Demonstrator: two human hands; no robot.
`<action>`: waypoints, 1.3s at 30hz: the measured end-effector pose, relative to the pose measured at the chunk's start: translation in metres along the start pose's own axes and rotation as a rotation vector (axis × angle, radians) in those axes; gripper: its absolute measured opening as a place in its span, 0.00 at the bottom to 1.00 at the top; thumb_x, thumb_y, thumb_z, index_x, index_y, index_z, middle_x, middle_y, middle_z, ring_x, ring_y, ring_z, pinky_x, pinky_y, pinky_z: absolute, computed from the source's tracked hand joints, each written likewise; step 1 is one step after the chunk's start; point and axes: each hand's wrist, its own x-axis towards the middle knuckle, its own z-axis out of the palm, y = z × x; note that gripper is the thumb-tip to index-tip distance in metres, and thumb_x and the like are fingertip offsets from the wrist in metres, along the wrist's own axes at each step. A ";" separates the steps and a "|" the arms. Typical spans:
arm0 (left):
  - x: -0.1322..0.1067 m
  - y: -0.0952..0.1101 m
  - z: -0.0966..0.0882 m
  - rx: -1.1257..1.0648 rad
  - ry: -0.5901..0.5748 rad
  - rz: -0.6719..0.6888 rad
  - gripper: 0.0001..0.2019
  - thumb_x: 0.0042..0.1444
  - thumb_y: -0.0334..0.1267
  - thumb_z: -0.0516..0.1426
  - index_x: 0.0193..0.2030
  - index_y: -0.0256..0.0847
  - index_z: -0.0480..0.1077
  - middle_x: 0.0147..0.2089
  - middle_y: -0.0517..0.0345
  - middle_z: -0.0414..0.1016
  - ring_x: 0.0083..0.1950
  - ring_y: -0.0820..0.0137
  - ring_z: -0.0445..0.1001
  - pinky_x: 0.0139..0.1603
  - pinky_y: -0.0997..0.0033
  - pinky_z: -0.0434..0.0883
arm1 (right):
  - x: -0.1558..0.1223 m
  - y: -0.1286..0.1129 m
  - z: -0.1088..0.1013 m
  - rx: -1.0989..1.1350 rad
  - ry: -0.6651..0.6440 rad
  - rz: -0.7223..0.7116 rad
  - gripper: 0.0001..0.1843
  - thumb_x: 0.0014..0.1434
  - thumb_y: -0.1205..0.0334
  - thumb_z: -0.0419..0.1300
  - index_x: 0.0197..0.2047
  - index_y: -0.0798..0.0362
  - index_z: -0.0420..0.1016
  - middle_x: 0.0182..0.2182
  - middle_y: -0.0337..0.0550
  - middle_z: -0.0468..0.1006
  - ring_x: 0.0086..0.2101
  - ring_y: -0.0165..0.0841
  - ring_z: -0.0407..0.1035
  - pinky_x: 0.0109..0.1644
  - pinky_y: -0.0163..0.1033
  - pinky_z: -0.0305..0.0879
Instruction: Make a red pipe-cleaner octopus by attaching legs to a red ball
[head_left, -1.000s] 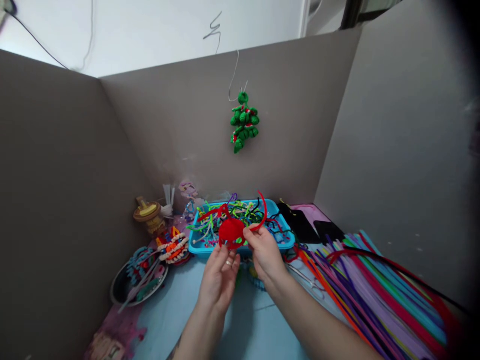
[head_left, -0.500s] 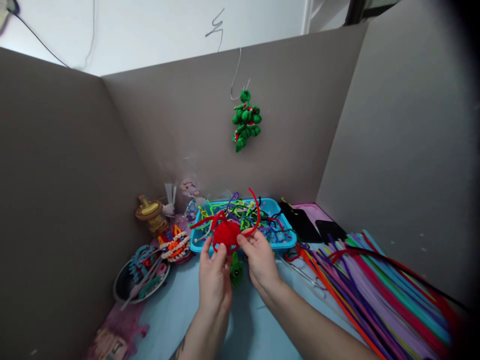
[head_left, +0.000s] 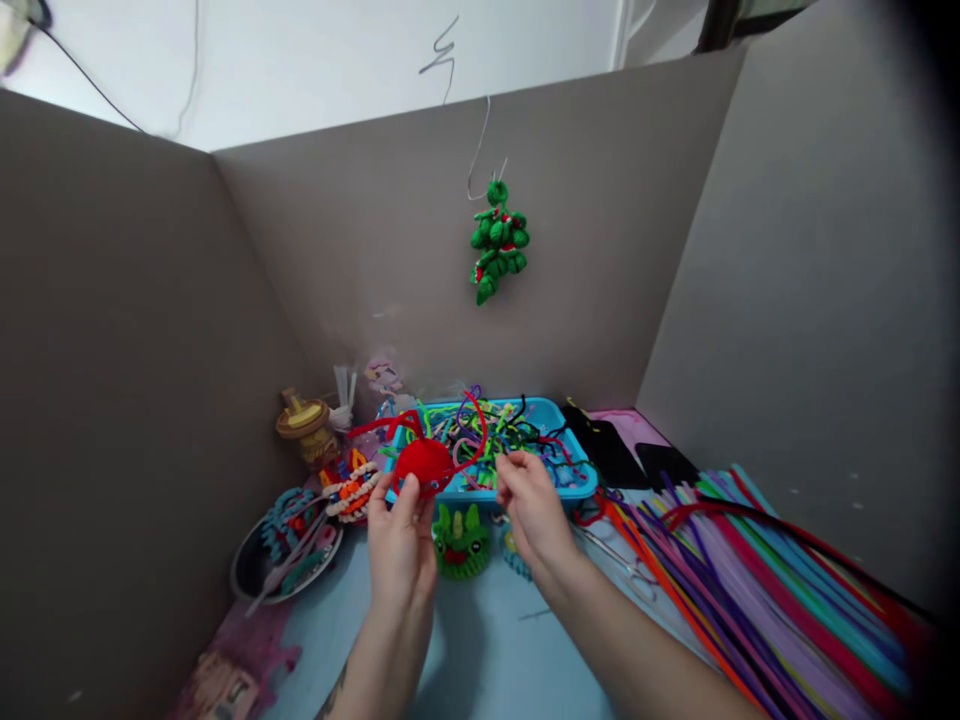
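Observation:
My left hand point(head_left: 403, 540) grips a round red pipe-cleaner piece point(head_left: 422, 461) between thumb and fingers. Loose red stems stick out from it to the left and curve up on the right. My right hand point(head_left: 531, 505) is a little to the right of the piece, apart from it, with its fingers pinched together; whether anything is in them I cannot make out. Between my wrists, a green pipe-cleaner creature head point(head_left: 461, 545) with eyes and a red mouth sits on the blue table cover. A small blue-and-yellow piece point(head_left: 516, 555) is partly hidden by my right hand.
Behind my hands stands a blue tray point(head_left: 581, 487) full of pipe-cleaner scraps. Long coloured pipe cleaners point(head_left: 795, 590) fan out at right, near scissors point(head_left: 619, 550). A bowl point(head_left: 244, 575) stands left. A green leafy ornament point(head_left: 499, 240) hangs before the grey partition point(head_left: 360, 230).
My left hand has carried the red piece to the left. My right hand has let go of it and moved slightly right. The green head between them is now more visible.

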 end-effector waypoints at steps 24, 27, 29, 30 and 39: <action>0.010 0.007 -0.002 0.053 0.041 -0.138 0.12 0.55 0.23 0.55 0.42 0.45 0.67 0.31 0.61 0.77 0.28 0.74 0.77 0.33 0.74 0.74 | 0.019 -0.022 -0.023 -0.577 -0.180 -0.481 0.06 0.53 0.64 0.60 0.30 0.50 0.80 0.27 0.43 0.77 0.29 0.36 0.70 0.32 0.40 0.64; 0.008 0.003 -0.002 0.048 0.077 -0.195 0.11 0.55 0.23 0.55 0.41 0.43 0.68 0.31 0.60 0.77 0.27 0.75 0.76 0.33 0.74 0.73 | 0.006 -0.023 -0.011 -0.301 -0.196 -0.234 0.04 0.50 0.61 0.63 0.29 0.51 0.78 0.23 0.40 0.77 0.25 0.35 0.69 0.29 0.39 0.63; 0.007 0.002 -0.001 0.042 0.081 -0.233 0.11 0.55 0.23 0.55 0.41 0.43 0.68 0.31 0.60 0.76 0.27 0.75 0.76 0.33 0.74 0.73 | 0.001 -0.021 -0.006 -0.141 -0.200 -0.151 0.05 0.48 0.60 0.65 0.29 0.51 0.77 0.21 0.39 0.76 0.25 0.34 0.69 0.30 0.39 0.64; 0.006 0.002 -0.001 0.038 0.073 -0.251 0.11 0.55 0.24 0.55 0.41 0.43 0.68 0.32 0.60 0.76 0.27 0.75 0.76 0.33 0.73 0.73 | 0.001 -0.019 -0.005 -0.090 -0.196 -0.136 0.07 0.46 0.59 0.66 0.29 0.51 0.76 0.22 0.38 0.76 0.25 0.34 0.69 0.30 0.38 0.64; -0.001 0.003 0.003 -0.006 0.032 -0.329 0.09 0.58 0.25 0.54 0.39 0.43 0.69 0.33 0.60 0.77 0.29 0.74 0.76 0.32 0.72 0.74 | 0.001 -0.007 0.000 0.073 -0.142 -0.008 0.13 0.40 0.58 0.70 0.28 0.52 0.72 0.22 0.36 0.75 0.23 0.31 0.67 0.30 0.36 0.63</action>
